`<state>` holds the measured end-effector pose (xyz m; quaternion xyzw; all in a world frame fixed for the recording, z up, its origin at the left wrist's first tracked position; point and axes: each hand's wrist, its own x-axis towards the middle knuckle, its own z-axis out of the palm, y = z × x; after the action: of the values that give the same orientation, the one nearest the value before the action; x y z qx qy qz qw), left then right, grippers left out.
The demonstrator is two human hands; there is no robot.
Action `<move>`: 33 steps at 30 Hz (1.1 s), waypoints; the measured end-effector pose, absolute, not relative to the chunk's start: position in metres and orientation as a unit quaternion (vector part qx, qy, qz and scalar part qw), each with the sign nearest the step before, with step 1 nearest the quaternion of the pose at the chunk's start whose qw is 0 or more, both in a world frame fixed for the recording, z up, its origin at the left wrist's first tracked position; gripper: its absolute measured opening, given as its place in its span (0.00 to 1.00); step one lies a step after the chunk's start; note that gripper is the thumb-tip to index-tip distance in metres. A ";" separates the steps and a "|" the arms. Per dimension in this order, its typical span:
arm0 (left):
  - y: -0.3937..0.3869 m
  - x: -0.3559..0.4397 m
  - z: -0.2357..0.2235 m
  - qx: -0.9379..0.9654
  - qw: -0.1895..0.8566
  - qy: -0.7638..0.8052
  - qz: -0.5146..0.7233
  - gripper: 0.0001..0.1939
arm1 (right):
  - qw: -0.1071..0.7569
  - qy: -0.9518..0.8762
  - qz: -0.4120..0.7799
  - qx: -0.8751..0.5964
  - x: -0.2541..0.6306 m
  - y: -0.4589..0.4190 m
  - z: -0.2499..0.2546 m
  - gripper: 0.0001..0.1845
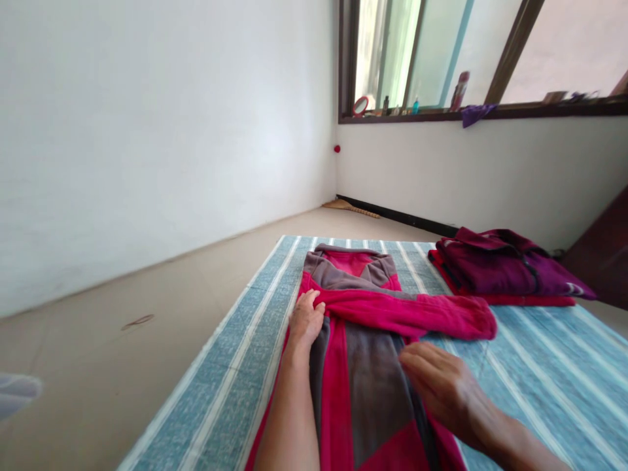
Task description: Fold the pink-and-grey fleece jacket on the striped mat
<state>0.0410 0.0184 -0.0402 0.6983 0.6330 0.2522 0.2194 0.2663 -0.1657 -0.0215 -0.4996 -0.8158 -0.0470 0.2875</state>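
A pink and grey long-sleeved jacket (377, 366) lies lengthwise on the striped cloth, its grey collar end away from me. One pink sleeve (407, 313) is laid across the body, with the cuff reaching past the right side. My left hand (307, 318) rests on the jacket's left edge at the near end of that sleeve, fingers stretched out and lying on the fabric. Just over the right edge, below the sleeve, is my right hand (439, 379), slightly blurred. Its fingers are extended side by side with nothing seen in them; the thumb is hidden.
A blue-and-white striped cloth (220, 373) covers the surface beneath. At the far right sits a stack of folded purple and red clothes (505, 268). A broom (350, 207) lies in the floor corner. Small items, including a red round mirror (360, 106), line the windowsill (417, 118).
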 end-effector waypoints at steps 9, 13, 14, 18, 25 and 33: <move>0.015 0.041 -0.044 0.699 0.228 0.619 0.274 0.21 | 0.112 -0.855 -0.073 -0.500 0.185 -0.057 -0.009 0.09; 0.013 0.042 -0.045 0.690 0.244 0.614 0.294 0.20 | 0.096 -0.836 -0.079 -0.534 0.189 -0.047 -0.014 0.10; 0.011 0.041 -0.044 0.688 0.249 0.612 0.301 0.20 | 0.092 -0.833 -0.080 -0.539 0.189 -0.047 -0.014 0.10; 0.005 0.038 -0.035 0.680 0.270 0.603 0.317 0.13 | 0.075 -0.828 -0.085 -0.549 0.188 -0.046 -0.011 0.12; -0.006 0.039 -0.024 0.699 0.307 0.586 0.273 0.10 | 0.058 -0.812 -0.091 -0.573 0.179 -0.046 -0.011 0.13; -0.003 0.038 -0.024 0.686 0.316 0.592 0.282 0.07 | 0.097 -0.806 -0.082 -0.578 0.190 -0.044 -0.011 0.09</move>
<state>0.0378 -0.0027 -0.0237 0.6862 0.5918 0.2815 0.3155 0.1900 -0.0445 -0.0115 -0.5777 -0.8063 -0.0818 0.0970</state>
